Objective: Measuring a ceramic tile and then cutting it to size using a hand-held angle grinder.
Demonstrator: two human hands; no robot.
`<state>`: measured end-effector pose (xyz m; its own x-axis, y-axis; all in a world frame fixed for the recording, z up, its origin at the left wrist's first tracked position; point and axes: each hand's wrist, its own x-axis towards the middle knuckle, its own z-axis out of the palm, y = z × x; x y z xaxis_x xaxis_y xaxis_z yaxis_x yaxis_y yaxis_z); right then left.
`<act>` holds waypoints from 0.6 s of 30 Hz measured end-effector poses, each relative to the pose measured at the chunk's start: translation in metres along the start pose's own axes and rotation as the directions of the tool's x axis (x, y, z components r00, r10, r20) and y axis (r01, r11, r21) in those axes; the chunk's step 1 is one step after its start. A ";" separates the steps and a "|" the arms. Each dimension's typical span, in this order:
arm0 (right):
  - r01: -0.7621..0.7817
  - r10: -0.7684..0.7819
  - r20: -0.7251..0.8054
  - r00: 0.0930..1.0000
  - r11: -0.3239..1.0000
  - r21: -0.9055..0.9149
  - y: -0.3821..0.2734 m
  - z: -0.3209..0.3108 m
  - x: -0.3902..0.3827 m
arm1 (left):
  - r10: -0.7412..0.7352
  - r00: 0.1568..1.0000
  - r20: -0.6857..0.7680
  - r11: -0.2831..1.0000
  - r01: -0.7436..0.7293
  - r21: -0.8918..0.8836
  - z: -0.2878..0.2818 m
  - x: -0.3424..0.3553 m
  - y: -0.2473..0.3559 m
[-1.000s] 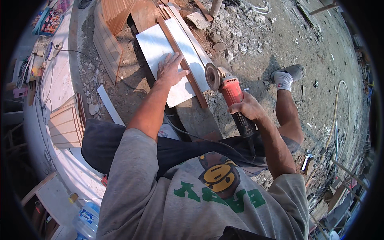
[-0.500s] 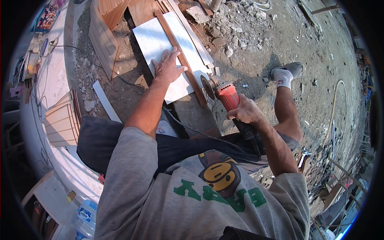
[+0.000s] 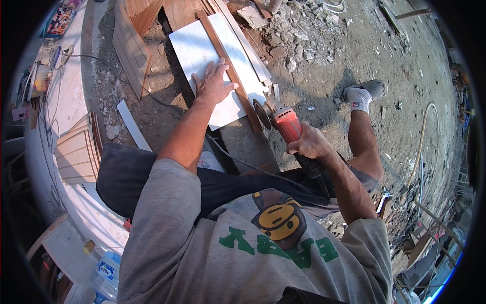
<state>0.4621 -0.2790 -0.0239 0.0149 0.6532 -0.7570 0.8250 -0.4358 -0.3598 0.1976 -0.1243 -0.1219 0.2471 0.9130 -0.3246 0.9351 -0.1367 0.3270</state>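
Note:
My left hand (image 3: 212,83) lies with spread fingers on a white tile (image 3: 190,43), its fingertips and thumb against a long brown wooden strip (image 3: 221,50). The strip lies lengthwise across the tile. In my right hand (image 3: 311,143) is a red and black angle grinder (image 3: 287,124), gripped round its body. Its round disc (image 3: 261,114) stands on edge beside the strip's near end, at the tile's right side. Whether the disc touches the tile cannot be made out. A cord (image 3: 243,164) runs leftward below the tile.
Narrow pale boards (image 3: 248,45) lie along the tile's right side. Grooved panels (image 3: 129,48) stand at the far left, and a white strip (image 3: 134,126) lies nearer. Broken rubble (image 3: 288,43) covers the ground beyond. My outstretched foot (image 3: 365,93) is at the right, near a pale hose (image 3: 422,137).
The grinder has shifted very slightly left and toward me, its disc still beside the strip's near end. My left hand stays in place on the tile and strip.

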 end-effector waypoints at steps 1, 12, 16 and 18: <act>-0.011 0.011 0.009 1.000 1.000 0.009 0.001 0.000 0.000 | 0.000 1.000 0.000 1.000 0.000 -0.002 0.000 0.000 0.001; -0.028 0.027 0.028 0.999 0.999 0.023 -0.002 0.004 0.006 | -0.009 1.000 -0.012 1.000 0.009 -0.028 -0.001 -0.003 0.003; -0.002 0.003 -0.012 1.000 0.999 0.049 -0.009 0.003 0.012 | -0.014 1.000 -0.018 1.000 0.014 -0.025 0.000 -0.002 0.002; 0.022 -0.020 -0.038 0.999 0.998 0.053 -0.015 0.001 0.019 | -0.015 1.000 -0.019 1.000 0.015 -0.014 0.001 -0.002 0.002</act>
<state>0.4500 -0.2608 -0.0334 0.0194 0.6847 -0.7286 0.7937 -0.4537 -0.4052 0.1993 -0.1267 -0.1213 0.2282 0.9221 -0.3125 0.9350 -0.1180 0.3345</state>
